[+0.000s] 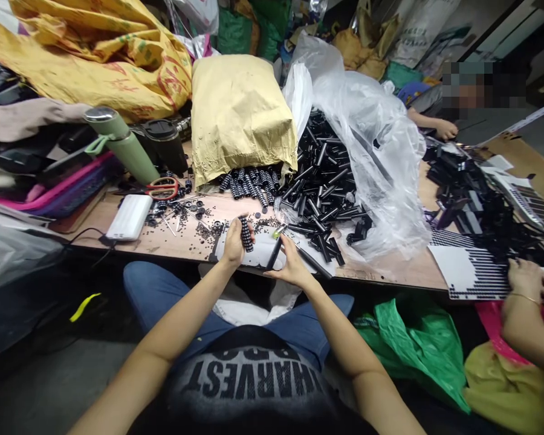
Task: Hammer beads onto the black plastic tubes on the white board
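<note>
At bench edge: left hand [234,243] grips ribbed stack [246,233] (upright), right hand [292,266] black tube [274,254].

One camera sat on the person's head, facing forward and steeply down; it looked over the chest and lap to the table [172,241] edge, close enough that both forearms ran up from the bottom border; the left hand [234,241] and right hand [292,266] fell near centre; the wide lens bent the edges; a co-worker's arm [526,314] entered at right.
</note>
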Action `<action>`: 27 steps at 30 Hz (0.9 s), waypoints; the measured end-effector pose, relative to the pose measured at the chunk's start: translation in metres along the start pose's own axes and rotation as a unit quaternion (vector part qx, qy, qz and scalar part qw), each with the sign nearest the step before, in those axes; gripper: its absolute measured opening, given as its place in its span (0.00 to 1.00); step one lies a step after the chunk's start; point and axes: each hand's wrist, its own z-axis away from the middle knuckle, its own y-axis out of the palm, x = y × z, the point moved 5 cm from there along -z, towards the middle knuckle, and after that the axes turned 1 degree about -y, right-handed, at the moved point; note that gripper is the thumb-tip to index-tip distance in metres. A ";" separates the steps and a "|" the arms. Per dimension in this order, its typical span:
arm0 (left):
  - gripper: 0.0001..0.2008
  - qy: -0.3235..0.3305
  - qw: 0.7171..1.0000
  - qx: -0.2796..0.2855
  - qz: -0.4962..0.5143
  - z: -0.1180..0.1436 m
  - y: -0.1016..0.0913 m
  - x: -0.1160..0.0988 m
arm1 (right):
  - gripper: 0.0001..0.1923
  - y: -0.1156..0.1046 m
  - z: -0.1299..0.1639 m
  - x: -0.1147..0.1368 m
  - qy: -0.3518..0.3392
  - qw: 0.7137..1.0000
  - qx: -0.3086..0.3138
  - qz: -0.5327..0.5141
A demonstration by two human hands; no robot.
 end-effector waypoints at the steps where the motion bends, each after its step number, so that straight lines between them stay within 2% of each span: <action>1: 0.21 -0.022 1.000 0.003 0.015 0.002 0.004 -0.002 | 0.62 -0.001 0.000 0.004 -0.005 1.000 0.005 -0.015; 4: 0.23 -0.069 0.997 0.020 0.023 0.009 0.010 -0.007 | 0.60 -0.008 -0.003 0.022 -0.038 0.998 0.007 -0.048; 9: 0.32 -0.106 0.994 0.033 0.001 0.019 0.012 -0.005 | 0.59 -0.019 -0.020 0.062 -0.145 0.988 0.003 -0.061; 13: 0.30 -0.110 0.993 0.040 -0.003 0.020 0.011 0.003 | 0.58 -0.017 -0.032 0.078 -0.197 0.979 0.007 -0.054; 17: 0.21 -0.074 0.997 0.002 -0.003 0.019 0.009 -0.001 | 0.59 -0.013 -0.035 0.080 -0.202 0.978 0.021 -0.050; 22: 0.20 -0.154 0.988 0.014 0.015 0.028 0.023 -0.007 | 0.58 -0.011 -0.034 0.081 -0.195 0.980 0.030 -0.036; 27: 0.18 -0.197 0.980 -0.007 -0.013 0.033 0.028 -0.012 | 0.56 -0.008 -0.034 0.077 -0.170 0.985 0.021 -0.028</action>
